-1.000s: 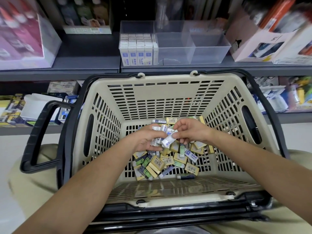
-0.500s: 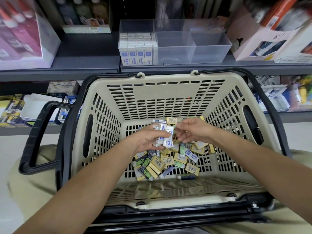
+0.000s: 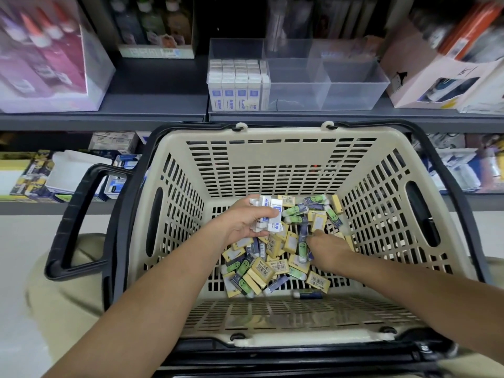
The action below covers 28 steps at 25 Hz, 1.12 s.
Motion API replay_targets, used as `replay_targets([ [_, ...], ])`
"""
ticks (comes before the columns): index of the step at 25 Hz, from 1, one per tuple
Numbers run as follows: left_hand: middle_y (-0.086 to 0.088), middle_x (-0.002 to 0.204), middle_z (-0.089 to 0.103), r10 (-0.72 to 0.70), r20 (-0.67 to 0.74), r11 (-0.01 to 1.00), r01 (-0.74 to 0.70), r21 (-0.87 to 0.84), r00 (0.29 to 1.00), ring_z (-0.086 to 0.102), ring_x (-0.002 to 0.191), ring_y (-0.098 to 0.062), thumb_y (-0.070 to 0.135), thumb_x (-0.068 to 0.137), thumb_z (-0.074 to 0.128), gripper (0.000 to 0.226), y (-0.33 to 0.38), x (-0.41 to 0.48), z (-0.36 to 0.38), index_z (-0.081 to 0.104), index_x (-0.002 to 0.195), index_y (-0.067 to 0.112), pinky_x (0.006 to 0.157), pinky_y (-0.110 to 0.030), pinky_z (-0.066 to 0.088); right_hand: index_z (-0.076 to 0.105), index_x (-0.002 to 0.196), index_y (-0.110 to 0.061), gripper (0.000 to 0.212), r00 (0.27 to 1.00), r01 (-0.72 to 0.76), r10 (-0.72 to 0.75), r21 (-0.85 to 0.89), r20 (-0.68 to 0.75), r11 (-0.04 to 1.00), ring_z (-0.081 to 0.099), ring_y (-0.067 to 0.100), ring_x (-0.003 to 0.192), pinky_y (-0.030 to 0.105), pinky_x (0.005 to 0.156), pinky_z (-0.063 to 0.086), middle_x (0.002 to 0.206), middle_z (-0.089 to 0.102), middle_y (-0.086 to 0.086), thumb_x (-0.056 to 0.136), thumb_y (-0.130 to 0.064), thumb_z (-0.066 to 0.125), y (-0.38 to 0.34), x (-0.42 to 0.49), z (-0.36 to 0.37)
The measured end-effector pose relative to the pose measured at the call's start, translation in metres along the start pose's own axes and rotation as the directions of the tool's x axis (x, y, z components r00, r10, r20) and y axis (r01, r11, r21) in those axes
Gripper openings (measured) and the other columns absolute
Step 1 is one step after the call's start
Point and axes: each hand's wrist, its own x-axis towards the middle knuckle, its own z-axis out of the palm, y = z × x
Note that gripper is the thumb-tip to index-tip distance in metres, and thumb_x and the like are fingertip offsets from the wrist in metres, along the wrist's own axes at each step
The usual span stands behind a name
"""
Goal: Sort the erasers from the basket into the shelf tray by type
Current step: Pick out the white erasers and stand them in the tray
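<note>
A beige basket [image 3: 272, 159] holds a heap of erasers [image 3: 275, 266]: yellow-sleeved, green smiley and dark blue ones. My left hand [image 3: 245, 221] hovers over the heap and grips a bunch of white erasers with blue labels [image 3: 268, 214]. My right hand [image 3: 326, 245] reaches down into the pile, fingertips among the erasers; whether it holds one is hidden. On the shelf above stands a clear divided tray [image 3: 351, 85]. Its left compartment is packed with white-and-blue erasers [image 3: 236, 83], upright in rows. The other compartments look bare.
The basket's black handles [image 3: 79, 214] fold out to the left and around the rim. A pink box of glue bottles [image 3: 46, 58] stands at the shelf's left, and a pale carton [image 3: 436, 77] at its right. The lower shelf holds more stationery packs [image 3: 32, 173].
My right hand left the bunch in my left hand and dropped to the right into the pile. My left hand kept the white erasers and stayed roughly in place.
</note>
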Motion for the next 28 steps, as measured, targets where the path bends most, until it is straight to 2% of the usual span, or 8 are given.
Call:
replay_targets([
  [6, -0.008, 0.087, 0.071, 0.025, -0.026, 0.998, -0.024, 0.054, 0.999, 0.069, 0.073, -0.019, 0.006, 0.077, 0.073, 0.027, 0.009, -0.005, 0.004, 0.058, 0.095, 0.018, 0.059, -0.029, 0.057, 0.045, 0.111, -0.01, 0.026, 0.998, 0.046, -0.042, 0.08, -0.052, 0.996, 0.06, 0.027, 0.091, 0.034, 0.063, 0.049, 0.104, 0.06, 0.01, 0.087, -0.01, 0.054, 0.001, 0.002, 0.004],
  [10, -0.007, 0.096, 0.067, 0.137, -0.075, 0.98, -0.124, 0.157, 0.988, 0.066, 0.079, -0.017, 0.005, 0.077, 0.073, 0.035, 0.035, -0.017, 0.009, 0.055, 0.103, 0.02, 0.06, -0.029, 0.057, 0.061, 0.096, -0.006, 0.018, 0.998, 0.065, -0.068, 0.309, -0.004, 0.949, 0.063, 0.024, 0.082, 0.033, 0.068, 0.051, 0.091, 0.065, 0.007, 0.082, -0.018, 0.062, 0.006, 0.003, -0.027],
  [13, -0.006, 0.093, 0.068, 0.279, -0.07, 0.94, -0.257, 0.226, 0.958, 0.068, 0.074, -0.017, 0.005, 0.076, 0.074, 0.036, 0.067, -0.032, 0.005, 0.057, 0.105, 0.018, 0.054, -0.026, 0.055, 0.06, 0.086, -0.013, 0.008, 0.989, 0.149, -0.092, 0.68, -0.119, 0.718, 0.058, 0.012, 0.063, 0.024, 0.062, 0.051, 0.076, 0.06, -0.002, 0.082, -0.014, 0.067, 0.01, -0.008, -0.068],
  [16, -0.001, 0.078, 0.071, 0.381, -0.095, 0.919, -0.366, 0.149, 0.92, 0.07, 0.065, -0.014, 0.004, 0.077, 0.073, 0.03, 0.097, -0.048, -0.005, 0.057, 0.094, 0.023, 0.053, -0.027, 0.057, 0.062, 0.084, -0.011, 0.006, 0.963, 0.268, -0.095, 0.863, -0.252, 0.429, 0.057, 0.004, 0.059, 0.017, 0.057, 0.047, 0.072, 0.061, 0.001, 0.082, -0.009, 0.067, 0.007, -0.023, -0.105],
  [19, -0.003, 0.081, 0.07, 0.489, -0.178, 0.871, -0.467, 0.151, 0.854, 0.07, 0.067, -0.016, 0.004, 0.075, 0.074, 0.031, 0.125, -0.056, -0.017, 0.057, 0.094, 0.022, 0.056, -0.029, 0.058, 0.061, 0.094, -0.015, 0.015, 0.931, 0.362, -0.077, 0.884, -0.356, 0.296, 0.061, 0.011, 0.065, 0.026, 0.061, 0.05, 0.077, 0.062, 0.004, 0.083, -0.007, 0.065, -0.004, -0.03, -0.138],
  [22, -0.005, 0.083, 0.068, 0.58, -0.291, 0.814, -0.554, 0.175, 0.761, 0.069, 0.065, -0.014, 0.006, 0.075, 0.074, 0.029, 0.155, -0.056, -0.031, 0.057, 0.092, 0.023, 0.054, -0.028, 0.057, 0.062, 0.097, -0.018, 0.019, 0.883, 0.464, -0.08, 0.836, -0.462, 0.293, 0.065, 0.015, 0.07, 0.029, 0.066, 0.052, 0.079, 0.068, 0.006, 0.083, -0.005, 0.064, -0.017, -0.027, -0.18],
  [26, -0.002, 0.081, 0.065, 0.65, -0.452, 0.752, -0.606, 0.261, 0.612, 0.063, 0.062, -0.011, 0.01, 0.078, 0.073, 0.027, 0.186, -0.044, -0.053, 0.054, 0.086, 0.027, 0.048, -0.022, 0.054, 0.059, 0.086, -0.021, 0.017, 0.799, 0.582, -0.028, 0.759, -0.601, 0.292, 0.065, 0.003, 0.059, 0.018, 0.052, 0.046, 0.064, 0.069, -0.006, 0.087, -0.004, 0.059, -0.029, -0.006, -0.243],
  [28, -0.001, 0.079, 0.064, 0.647, -0.509, 0.742, -0.623, 0.248, 0.568, 0.061, 0.06, -0.011, 0.009, 0.078, 0.072, 0.027, 0.194, -0.034, -0.063, 0.053, 0.085, 0.027, 0.047, -0.021, 0.052, 0.057, 0.084, -0.018, 0.016, 0.757, 0.62, 0.041, 0.737, -0.652, 0.27, 0.064, 0.007, 0.059, 0.022, 0.053, 0.047, 0.064, 0.068, -0.001, 0.088, -0.003, 0.058, -0.033, 0.01, -0.27],
])
